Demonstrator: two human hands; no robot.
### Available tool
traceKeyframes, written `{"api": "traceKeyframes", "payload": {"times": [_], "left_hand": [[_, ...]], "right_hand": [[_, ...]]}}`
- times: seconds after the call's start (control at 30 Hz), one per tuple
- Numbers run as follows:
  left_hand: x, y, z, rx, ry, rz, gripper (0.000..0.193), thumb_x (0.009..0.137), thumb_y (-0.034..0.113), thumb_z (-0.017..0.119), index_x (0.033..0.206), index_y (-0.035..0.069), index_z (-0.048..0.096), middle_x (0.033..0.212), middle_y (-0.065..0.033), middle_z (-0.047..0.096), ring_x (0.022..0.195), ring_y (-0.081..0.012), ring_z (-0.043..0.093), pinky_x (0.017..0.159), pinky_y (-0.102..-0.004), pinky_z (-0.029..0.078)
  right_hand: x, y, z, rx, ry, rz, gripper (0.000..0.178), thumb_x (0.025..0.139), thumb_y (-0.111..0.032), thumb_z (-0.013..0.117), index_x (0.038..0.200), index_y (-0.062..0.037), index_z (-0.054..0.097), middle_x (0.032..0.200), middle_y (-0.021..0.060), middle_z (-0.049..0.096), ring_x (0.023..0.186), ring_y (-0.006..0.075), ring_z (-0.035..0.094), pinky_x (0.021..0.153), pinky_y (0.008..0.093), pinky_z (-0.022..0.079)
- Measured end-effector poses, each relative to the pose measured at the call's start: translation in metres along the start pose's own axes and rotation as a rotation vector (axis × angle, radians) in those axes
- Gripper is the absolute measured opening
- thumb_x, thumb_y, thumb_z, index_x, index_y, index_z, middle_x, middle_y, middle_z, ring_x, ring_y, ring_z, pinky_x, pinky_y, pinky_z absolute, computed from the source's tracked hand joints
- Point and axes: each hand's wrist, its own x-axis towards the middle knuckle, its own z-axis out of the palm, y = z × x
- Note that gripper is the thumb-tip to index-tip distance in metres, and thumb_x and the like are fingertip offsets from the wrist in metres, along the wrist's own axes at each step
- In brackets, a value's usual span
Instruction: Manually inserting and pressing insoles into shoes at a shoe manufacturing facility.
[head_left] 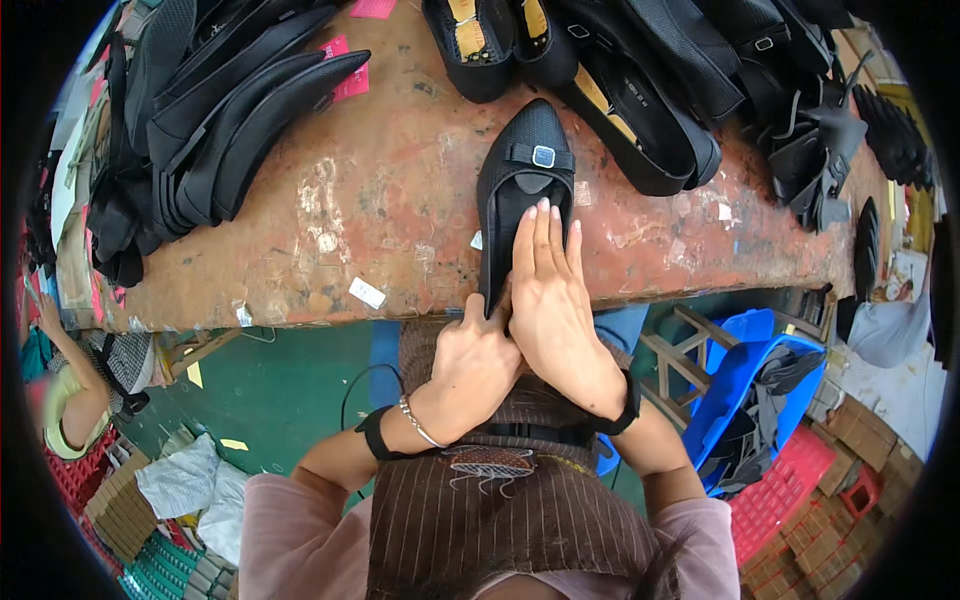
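Note:
A black pointed flat shoe (530,135) with a bow and a square buckle lies near the middle of the table's front edge, toe pointing away from me. At its heel end, my left hand (470,365) is closed, fingers curled around the back of the shoe. My right hand (553,300) lies over the shoe's opening with its fingers stretched out together, their tips reaching inside toward the toe. The right palm covers part of the heel. A dark grey rounded piece (534,182) shows at the mouth of the shoe, just beyond the fingertips.
The worn brown table (420,190) carries stacked black shoe uppers (225,150) at left and finished black shoes (640,120) at far right. White paper bits (367,292) lie near its edge. A blue chair (735,400) holding dark pieces stands right. Another person's arm (75,365) shows far left.

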Motion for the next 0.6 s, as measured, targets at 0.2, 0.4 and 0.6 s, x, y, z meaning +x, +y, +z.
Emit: {"api": "traceKeyframes", "payload": {"times": [0.2,0.4,0.6], "left_hand": [[0.007,-0.001,-0.007,-0.017,-0.081,0.015,0.029,0.073,0.026,0.076,0.090,0.003,0.073,0.092,-0.0111,0.066,0.088,-0.0321,0.060,0.060,-0.0400,0.055],[0.020,0.007,-0.014,-0.028,-0.083,0.018,0.029,0.075,0.026,0.074,0.092,0.002,0.073,0.097,-0.0121,0.067,0.095,-0.0324,0.058,0.065,-0.0393,0.055],[0.033,0.023,-0.023,0.046,-0.085,0.011,0.039,0.074,0.024,0.076,0.104,0.001,0.071,0.107,-0.0129,0.066,0.093,-0.0328,0.059,0.070,-0.0406,0.053]], "right_hand": [[0.034,0.001,0.010,-0.216,0.062,0.042,0.046,0.086,-0.010,0.048,0.125,0.0138,0.049,0.116,0.0295,0.058,0.121,0.0407,0.052,0.116,0.0550,0.023],[0.060,0.016,0.003,-0.156,-0.087,0.107,0.028,0.087,-0.011,0.049,0.110,0.0031,0.058,0.102,0.0206,0.062,0.106,0.0294,0.060,0.119,0.0560,0.016],[0.084,0.035,-0.001,-0.087,-0.183,0.108,0.020,0.085,-0.011,0.053,0.080,-0.0015,0.070,0.072,0.0089,0.067,0.076,0.0228,0.067,0.118,0.0627,0.009]]}}
